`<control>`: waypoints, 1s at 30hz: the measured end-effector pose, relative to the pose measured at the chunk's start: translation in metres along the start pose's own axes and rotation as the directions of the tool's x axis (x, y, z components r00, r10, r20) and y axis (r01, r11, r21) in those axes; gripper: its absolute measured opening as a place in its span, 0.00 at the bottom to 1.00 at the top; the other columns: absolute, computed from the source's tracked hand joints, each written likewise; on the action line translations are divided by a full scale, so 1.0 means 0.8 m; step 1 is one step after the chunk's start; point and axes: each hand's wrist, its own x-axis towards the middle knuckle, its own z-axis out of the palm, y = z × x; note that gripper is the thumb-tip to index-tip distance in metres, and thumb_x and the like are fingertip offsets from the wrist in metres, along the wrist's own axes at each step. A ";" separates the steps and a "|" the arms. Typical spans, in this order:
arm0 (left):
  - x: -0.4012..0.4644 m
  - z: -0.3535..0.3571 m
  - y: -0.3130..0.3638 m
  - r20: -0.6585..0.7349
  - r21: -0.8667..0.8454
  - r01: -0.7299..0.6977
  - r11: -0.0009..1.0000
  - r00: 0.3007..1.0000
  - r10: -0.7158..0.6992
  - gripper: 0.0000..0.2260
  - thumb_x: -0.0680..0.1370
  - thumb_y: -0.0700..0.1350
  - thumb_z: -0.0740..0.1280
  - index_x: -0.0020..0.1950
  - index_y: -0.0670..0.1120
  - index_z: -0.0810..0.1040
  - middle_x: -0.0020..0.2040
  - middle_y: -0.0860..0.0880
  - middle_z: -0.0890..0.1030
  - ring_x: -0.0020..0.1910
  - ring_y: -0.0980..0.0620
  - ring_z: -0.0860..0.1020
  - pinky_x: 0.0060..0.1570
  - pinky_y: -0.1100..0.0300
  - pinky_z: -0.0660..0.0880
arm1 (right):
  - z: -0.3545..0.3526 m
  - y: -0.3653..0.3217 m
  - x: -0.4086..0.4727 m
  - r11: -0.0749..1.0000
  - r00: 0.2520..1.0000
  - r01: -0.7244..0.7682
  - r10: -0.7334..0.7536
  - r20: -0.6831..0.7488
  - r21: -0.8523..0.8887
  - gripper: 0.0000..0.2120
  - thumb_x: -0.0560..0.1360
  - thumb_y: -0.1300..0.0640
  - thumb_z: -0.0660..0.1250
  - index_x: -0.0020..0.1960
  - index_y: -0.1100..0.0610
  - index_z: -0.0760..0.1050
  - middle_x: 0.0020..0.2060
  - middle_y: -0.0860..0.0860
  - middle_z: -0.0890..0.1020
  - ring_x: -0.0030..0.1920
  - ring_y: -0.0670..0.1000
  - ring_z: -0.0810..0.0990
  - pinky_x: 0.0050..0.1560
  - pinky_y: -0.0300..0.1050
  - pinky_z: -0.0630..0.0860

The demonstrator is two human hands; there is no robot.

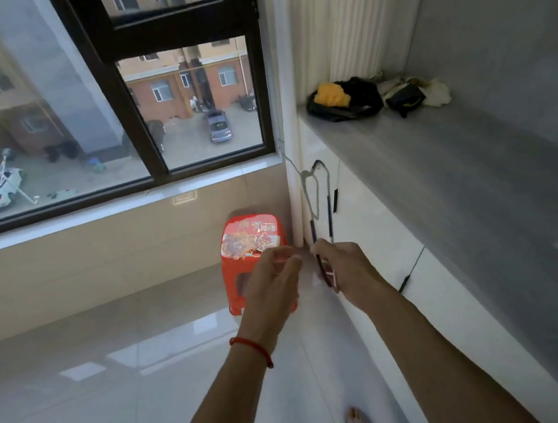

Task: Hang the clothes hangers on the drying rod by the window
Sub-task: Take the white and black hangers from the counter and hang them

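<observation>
Two hands reach out in front of the window [168, 85]. The right hand [348, 266] has its fingers curled around the bottom of the hangers [320, 203]. They are thin wire ones, held upright with the hooks at the top. There look to be two, but they lie so close together that I cannot tell for sure. They are just in front of the white cabinet [368, 222]. The left hand [271, 281] is just beside them. Its fingers are loose and a little bent, and it holds nothing. One red string is tied on the left wrist. One red stool [240, 249] stands in the corner under the window. One black bag [345, 101] sits on the grey counter [473, 173].
</observation>
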 end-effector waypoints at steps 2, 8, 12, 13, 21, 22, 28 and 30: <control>-0.028 -0.042 -0.019 -0.013 -0.039 0.010 0.999 1.000 -0.011 0.08 0.82 0.48 0.65 0.58 0.48 0.80 0.54 0.46 0.83 0.51 0.49 0.82 0.43 0.55 0.81 | 0.048 0.015 -0.065 0.990 0.990 -0.001 -0.019 0.141 0.139 0.09 0.78 0.59 0.68 0.41 0.61 0.80 0.32 0.56 0.79 0.31 0.52 0.79 0.34 0.45 0.76; -0.103 -0.140 -0.059 -0.031 -0.202 0.105 0.974 0.993 -0.113 0.09 0.82 0.51 0.63 0.56 0.49 0.78 0.52 0.45 0.84 0.50 0.48 0.82 0.46 0.55 0.78 | 0.153 0.060 -0.185 0.973 0.927 -0.108 0.025 0.373 0.203 0.08 0.74 0.56 0.72 0.50 0.60 0.83 0.40 0.57 0.82 0.39 0.51 0.81 0.48 0.47 0.79; -0.153 -0.184 -0.072 -0.071 -0.298 0.146 0.943 0.982 -0.174 0.18 0.79 0.54 0.68 0.64 0.45 0.74 0.43 0.46 0.84 0.37 0.52 0.83 0.38 0.57 0.78 | 0.187 0.067 -0.238 0.983 0.851 -0.130 0.043 0.524 0.131 0.20 0.73 0.52 0.72 0.59 0.63 0.80 0.48 0.60 0.80 0.47 0.55 0.80 0.50 0.49 0.78; -0.164 -0.196 -0.074 -0.083 -0.309 0.145 0.940 0.980 -0.179 0.24 0.77 0.56 0.70 0.67 0.44 0.73 0.41 0.46 0.84 0.35 0.52 0.83 0.37 0.56 0.78 | 0.192 0.068 -0.248 0.987 0.829 -0.123 0.045 0.557 0.104 0.18 0.74 0.51 0.71 0.59 0.62 0.81 0.49 0.59 0.80 0.48 0.55 0.79 0.50 0.49 0.78; -0.292 -0.269 -0.070 -0.216 -0.436 0.103 0.894 0.953 -0.215 0.18 0.78 0.53 0.72 0.61 0.43 0.79 0.52 0.36 0.84 0.47 0.37 0.84 0.48 0.43 0.83 | 0.236 0.062 -0.339 0.924 0.729 0.237 0.036 0.684 -0.301 0.19 0.77 0.39 0.67 0.51 0.53 0.85 0.46 0.55 0.88 0.47 0.55 0.86 0.51 0.50 0.81; -0.306 -0.278 -0.072 -0.235 -0.436 0.097 0.895 0.947 -0.217 0.18 0.78 0.53 0.71 0.61 0.43 0.79 0.52 0.36 0.84 0.48 0.38 0.84 0.45 0.45 0.84 | 0.245 0.060 -0.349 0.884 0.730 0.289 0.044 0.682 -0.367 0.20 0.76 0.37 0.67 0.50 0.53 0.85 0.43 0.52 0.88 0.44 0.52 0.86 0.50 0.48 0.81; -0.362 -0.355 -0.065 -0.306 -0.503 0.003 0.865 0.935 -0.181 0.20 0.79 0.51 0.70 0.64 0.38 0.76 0.53 0.34 0.85 0.51 0.37 0.86 0.53 0.43 0.83 | 0.292 0.058 -0.395 0.763 0.636 0.589 -0.238 0.734 -0.264 0.18 0.78 0.36 0.64 0.52 0.48 0.83 0.44 0.43 0.87 0.40 0.43 0.83 0.40 0.37 0.78; -0.375 -0.389 -0.059 -0.347 -0.549 -0.036 0.835 0.919 -0.188 0.21 0.78 0.51 0.71 0.64 0.38 0.75 0.55 0.30 0.83 0.51 0.36 0.85 0.56 0.41 0.82 | 0.307 0.058 -0.405 0.766 0.629 0.609 -0.308 0.714 -0.206 0.14 0.80 0.39 0.64 0.51 0.46 0.82 0.44 0.43 0.86 0.42 0.46 0.84 0.43 0.41 0.80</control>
